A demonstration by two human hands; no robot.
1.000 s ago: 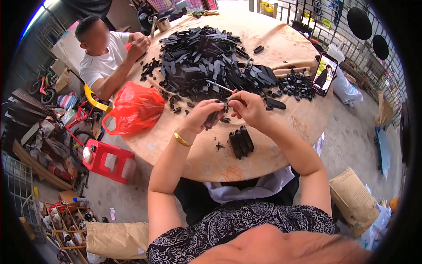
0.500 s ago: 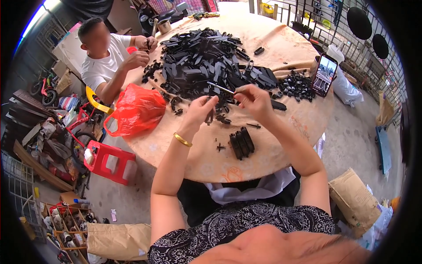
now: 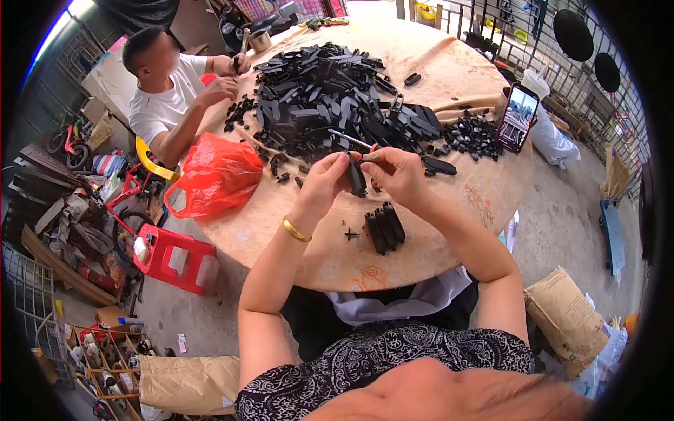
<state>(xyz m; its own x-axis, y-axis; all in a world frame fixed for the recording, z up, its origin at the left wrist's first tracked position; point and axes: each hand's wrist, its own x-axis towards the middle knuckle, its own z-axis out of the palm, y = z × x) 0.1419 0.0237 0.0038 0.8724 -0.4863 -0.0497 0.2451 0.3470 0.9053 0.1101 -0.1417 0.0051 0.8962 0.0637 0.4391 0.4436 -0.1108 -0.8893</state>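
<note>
My left hand (image 3: 324,186) grips a dark, elongated black plastic part (image 3: 357,177) upright above the table. At its upper end, the fingertips of my right hand (image 3: 399,177) are pinched against it; any tiny piece between them is too small to make out. Just beyond the right hand shows a screwdriver (image 3: 349,138) with a metal shaft and a bit of orange. Its handle is hidden behind the hand, so whether it touches the hand is unclear. Nearer to me stand several joined black parts in a row (image 3: 385,228), beside a small black cross-shaped piece (image 3: 351,234).
A big heap of black plastic parts (image 3: 316,98) covers the table's middle, with smaller pieces (image 3: 472,137) at right. A phone (image 3: 518,118) stands at the right edge. A red plastic bag (image 3: 219,175) lies at left. Across the table, a co-worker (image 3: 165,98) handles small parts.
My two hands have come together on the black part, which is now raised upright between them. The right hand has moved down, away from the screwdriver's shaft.
</note>
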